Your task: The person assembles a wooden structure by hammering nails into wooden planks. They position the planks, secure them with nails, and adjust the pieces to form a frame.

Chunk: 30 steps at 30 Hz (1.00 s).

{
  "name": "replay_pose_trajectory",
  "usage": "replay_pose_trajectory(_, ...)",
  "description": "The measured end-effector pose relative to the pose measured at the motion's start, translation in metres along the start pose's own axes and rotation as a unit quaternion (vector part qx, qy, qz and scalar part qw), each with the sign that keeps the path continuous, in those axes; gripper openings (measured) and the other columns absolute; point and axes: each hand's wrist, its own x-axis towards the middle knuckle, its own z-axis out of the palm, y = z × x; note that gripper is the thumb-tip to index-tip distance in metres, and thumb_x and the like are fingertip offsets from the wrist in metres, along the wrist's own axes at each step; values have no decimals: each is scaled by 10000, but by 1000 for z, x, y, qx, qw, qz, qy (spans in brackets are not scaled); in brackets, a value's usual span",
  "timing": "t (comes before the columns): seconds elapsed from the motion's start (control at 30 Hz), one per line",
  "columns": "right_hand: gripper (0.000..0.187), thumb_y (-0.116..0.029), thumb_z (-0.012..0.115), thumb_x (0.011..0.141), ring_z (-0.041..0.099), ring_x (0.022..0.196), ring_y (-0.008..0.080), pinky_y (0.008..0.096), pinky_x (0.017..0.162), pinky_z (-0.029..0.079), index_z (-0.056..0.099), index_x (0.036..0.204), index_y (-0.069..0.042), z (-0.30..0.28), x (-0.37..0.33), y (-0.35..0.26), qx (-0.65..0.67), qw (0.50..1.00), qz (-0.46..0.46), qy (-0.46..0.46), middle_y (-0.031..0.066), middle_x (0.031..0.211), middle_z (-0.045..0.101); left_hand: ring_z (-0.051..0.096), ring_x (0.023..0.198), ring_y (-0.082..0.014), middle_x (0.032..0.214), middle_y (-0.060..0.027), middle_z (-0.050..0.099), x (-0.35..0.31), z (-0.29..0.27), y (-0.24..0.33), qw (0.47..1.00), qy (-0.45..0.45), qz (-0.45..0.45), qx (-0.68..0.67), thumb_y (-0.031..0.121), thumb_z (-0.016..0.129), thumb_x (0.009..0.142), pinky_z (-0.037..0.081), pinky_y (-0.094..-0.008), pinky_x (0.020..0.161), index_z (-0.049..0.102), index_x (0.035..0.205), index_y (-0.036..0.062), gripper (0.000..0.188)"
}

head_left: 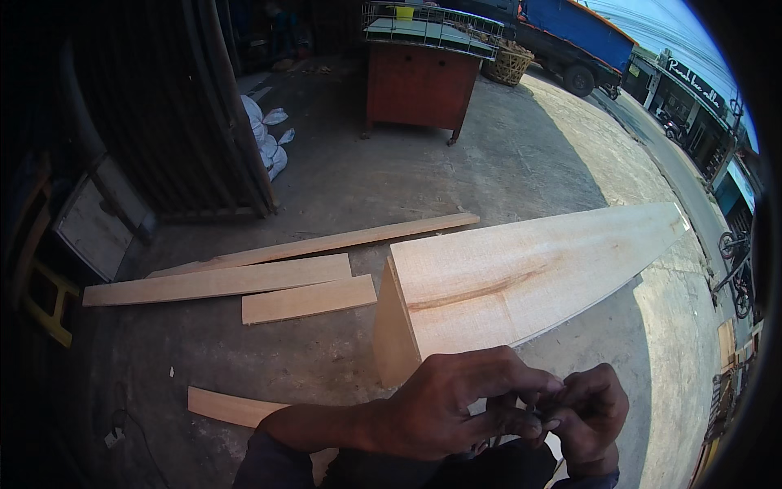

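My left hand (452, 399) and my right hand (590, 411) meet at the lower middle, in front of my lap. The thumb and fingers of both are pinched together, tip to tip. Whatever is between them is small and dark, and I cannot make it out. Just beyond the hands lies a long, pale wooden box-like piece (521, 281) with a flat top of light grain. It reaches away to the right, and its near left end (397, 330) is a plain upright board.
Left of the wooden piece, a long thin plank (326, 243), a wider plank (220, 279) and a short board (309, 300) lie on the concrete floor. Another board (228, 405) is partly behind my left forearm. A red wheeled cart (419, 90) and white sacks (265, 138) stand farther back.
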Motion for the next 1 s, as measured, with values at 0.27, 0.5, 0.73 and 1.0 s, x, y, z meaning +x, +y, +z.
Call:
replay_pose_trajectory(0.27,183,-102,669,971,763,800,246,363,728,590,605,1104,7,-53,-51,93,-135,963,230,-48,160,926,771,713,859,-149,945,-93,747,20,-76,2,937,222,99,251,95,790,898,560,-305,764,772,1012,26,135)
replay_pose_trajectory(0.5,568,-393,753,882,666,1085,493,566,917,535,552,1315,-85,-68,-224,304,-502,652,568,25,310,1203,651,696,806,-147,885,-114,768,26,-117,-14,894,219,-90,379,156,772,924,525,-299,728,786,1020,0,183)
replay_pose_trajectory(0.73,642,-365,770,832,649,1108,505,579,958,522,529,1349,-71,-72,-285,377,-472,622,589,206,309,1238,620,705,792,-175,883,-127,764,28,-110,-9,869,210,-86,440,116,770,901,522,-320,716,786,1008,-1,160)
replay_pose_trajectory(1.0,447,-260,717,768,693,860,373,473,820,544,656,1101,32,-93,-278,331,-325,681,592,283,245,1070,694,725,787,-205,881,-134,759,30,-108,-10,858,207,-77,464,89,761,894,526,-335,709,773,991,-19,146)
